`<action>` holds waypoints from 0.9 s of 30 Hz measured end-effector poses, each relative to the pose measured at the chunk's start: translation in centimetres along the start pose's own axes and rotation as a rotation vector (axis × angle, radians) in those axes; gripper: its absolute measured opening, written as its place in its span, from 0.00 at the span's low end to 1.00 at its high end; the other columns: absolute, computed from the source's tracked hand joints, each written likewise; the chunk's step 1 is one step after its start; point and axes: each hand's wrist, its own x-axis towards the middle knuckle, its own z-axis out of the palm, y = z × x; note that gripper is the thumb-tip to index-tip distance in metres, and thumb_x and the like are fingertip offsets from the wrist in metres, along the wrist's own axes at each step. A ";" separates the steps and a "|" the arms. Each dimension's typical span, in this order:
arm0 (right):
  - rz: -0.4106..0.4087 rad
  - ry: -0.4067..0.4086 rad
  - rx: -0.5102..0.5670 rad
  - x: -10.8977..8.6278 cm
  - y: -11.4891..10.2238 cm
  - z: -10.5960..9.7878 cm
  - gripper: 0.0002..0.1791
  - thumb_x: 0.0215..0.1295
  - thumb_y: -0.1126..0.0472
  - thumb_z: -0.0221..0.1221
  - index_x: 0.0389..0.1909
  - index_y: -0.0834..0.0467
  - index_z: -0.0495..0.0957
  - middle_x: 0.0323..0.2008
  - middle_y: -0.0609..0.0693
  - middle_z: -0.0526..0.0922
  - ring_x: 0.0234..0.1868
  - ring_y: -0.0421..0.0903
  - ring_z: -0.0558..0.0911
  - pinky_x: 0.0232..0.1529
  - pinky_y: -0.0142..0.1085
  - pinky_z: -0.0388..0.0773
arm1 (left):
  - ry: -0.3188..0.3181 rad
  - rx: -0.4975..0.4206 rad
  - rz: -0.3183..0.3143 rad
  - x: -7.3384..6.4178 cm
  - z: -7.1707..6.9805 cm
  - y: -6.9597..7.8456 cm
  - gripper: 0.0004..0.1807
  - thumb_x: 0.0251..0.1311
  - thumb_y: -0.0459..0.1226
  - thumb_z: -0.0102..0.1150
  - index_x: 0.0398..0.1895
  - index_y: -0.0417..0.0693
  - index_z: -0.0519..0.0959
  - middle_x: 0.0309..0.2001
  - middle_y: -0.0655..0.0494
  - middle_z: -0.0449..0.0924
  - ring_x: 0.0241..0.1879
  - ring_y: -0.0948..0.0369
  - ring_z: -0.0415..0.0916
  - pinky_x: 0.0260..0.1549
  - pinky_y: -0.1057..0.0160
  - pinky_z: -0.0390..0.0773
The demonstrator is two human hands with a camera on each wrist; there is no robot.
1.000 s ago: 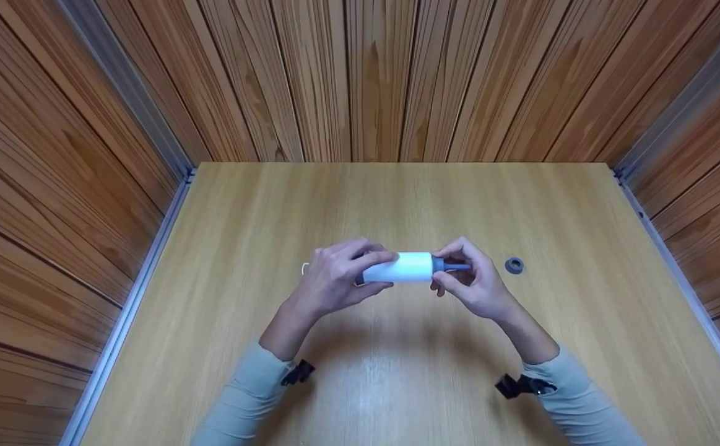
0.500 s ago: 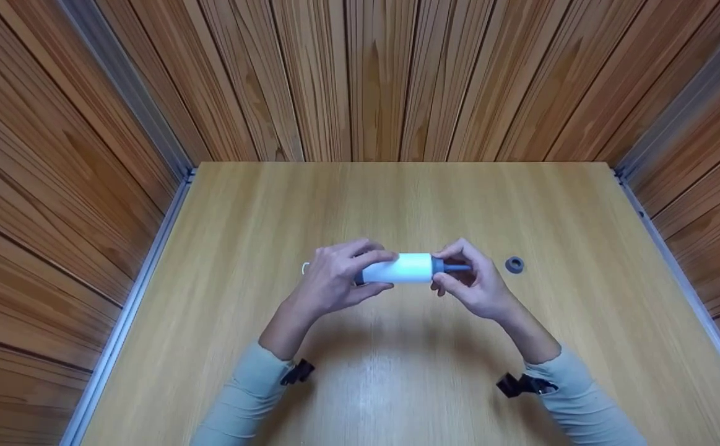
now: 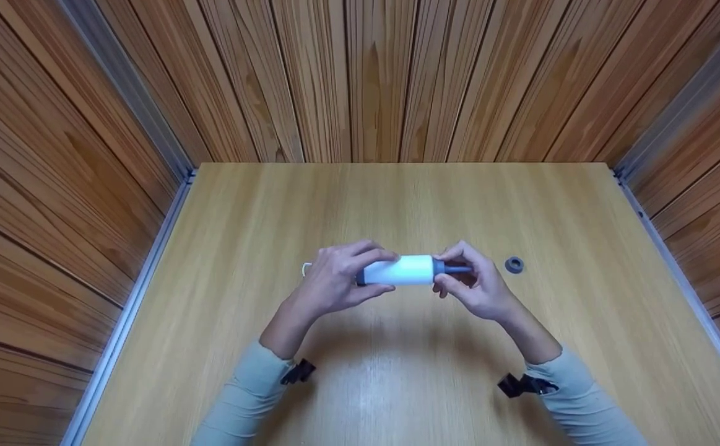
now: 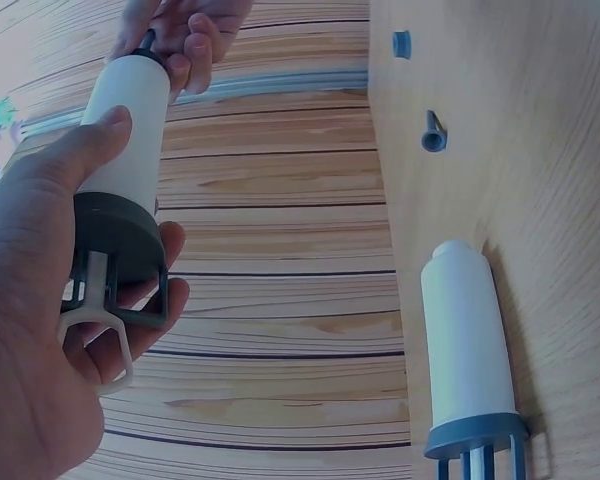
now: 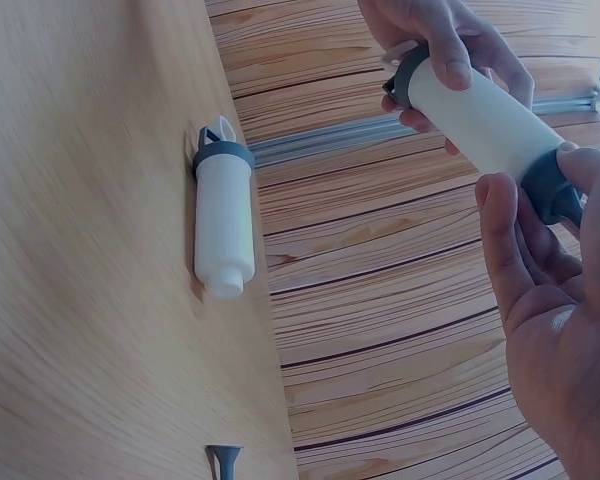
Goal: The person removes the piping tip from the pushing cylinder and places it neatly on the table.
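A white icing syringe [image 3: 412, 270] with blue-grey fittings lies crosswise between both hands, in the air over the table. Around its rear end curls my left hand [image 3: 332, 282], thumb along the barrel in the left wrist view. Behind its dark collar [image 4: 115, 225] show a frame and a pale plunger loop [image 4: 98, 330]. Fingers and thumb of my right hand [image 3: 483, 291] pinch the dark front cap [image 5: 548, 188], from which a thin nozzle [image 3: 457, 269] sticks out.
A second white syringe [image 5: 225, 215], its front end bare, lies on the wooden table [image 3: 397, 204]. Beyond it sit a loose nozzle [image 4: 433, 135] and a dark ring [image 3: 514, 265]. Wood-plank walls [image 3: 378, 80] stand behind and at both sides.
Both hands and the held syringe have drifted very slightly toward the person. Their grip looks the same, and the ring on the table has not moved.
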 end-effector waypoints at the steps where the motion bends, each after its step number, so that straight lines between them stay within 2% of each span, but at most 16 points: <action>1: -0.003 0.001 -0.003 0.0 0.0 0.0 0.17 0.68 0.89 0.57 0.55 0.79 0.71 0.49 0.37 0.86 0.39 0.34 0.90 0.36 0.28 0.90 | -0.003 -0.005 -0.002 0.0 0.0 0.0 0.24 0.67 0.51 0.81 0.61 0.54 0.88 0.54 0.50 0.92 0.47 0.51 0.95 0.45 0.52 0.95; 9: -0.038 0.000 -0.105 -0.1 -0.4 0.1 0.20 0.66 0.87 0.64 0.57 0.75 0.76 0.55 0.40 0.82 0.52 0.36 0.87 0.49 0.29 0.92 | 0.008 -0.073 -0.010 -0.2 0.2 -0.3 0.23 0.66 0.49 0.81 0.59 0.50 0.89 0.51 0.50 0.94 0.35 0.54 0.90 0.32 0.58 0.89; 13: -0.025 -0.002 -0.112 -0.1 -0.5 0.0 0.20 0.66 0.85 0.66 0.57 0.75 0.77 0.55 0.40 0.83 0.53 0.37 0.87 0.54 0.29 0.91 | 0.012 -0.045 -0.001 -0.3 0.2 -0.4 0.24 0.66 0.51 0.81 0.60 0.51 0.89 0.51 0.49 0.94 0.37 0.54 0.92 0.34 0.59 0.90; 17: -0.010 0.012 -0.116 0.1 -0.6 -0.1 0.22 0.63 0.87 0.67 0.56 0.75 0.78 0.55 0.38 0.84 0.54 0.34 0.88 0.58 0.28 0.90 | 0.022 -0.009 0.011 -0.2 0.1 -0.4 0.24 0.66 0.50 0.82 0.61 0.52 0.89 0.52 0.49 0.94 0.39 0.53 0.93 0.36 0.57 0.92; 22: 0.039 0.017 -0.113 0.2 -0.6 -0.3 0.21 0.65 0.86 0.65 0.58 0.76 0.75 0.55 0.34 0.84 0.54 0.34 0.89 0.56 0.28 0.90 | 0.055 0.078 0.060 -0.2 0.1 -0.2 0.24 0.67 0.51 0.81 0.61 0.54 0.89 0.53 0.51 0.93 0.44 0.53 0.95 0.40 0.57 0.94; 27: 0.063 -0.006 -0.047 0.3 -0.5 -0.3 0.17 0.72 0.83 0.54 0.59 0.76 0.69 0.51 0.36 0.85 0.43 0.37 0.88 0.45 0.30 0.89 | 0.096 0.163 0.097 -0.3 0.1 0.1 0.24 0.66 0.51 0.82 0.61 0.56 0.89 0.52 0.53 0.93 0.43 0.54 0.95 0.38 0.58 0.94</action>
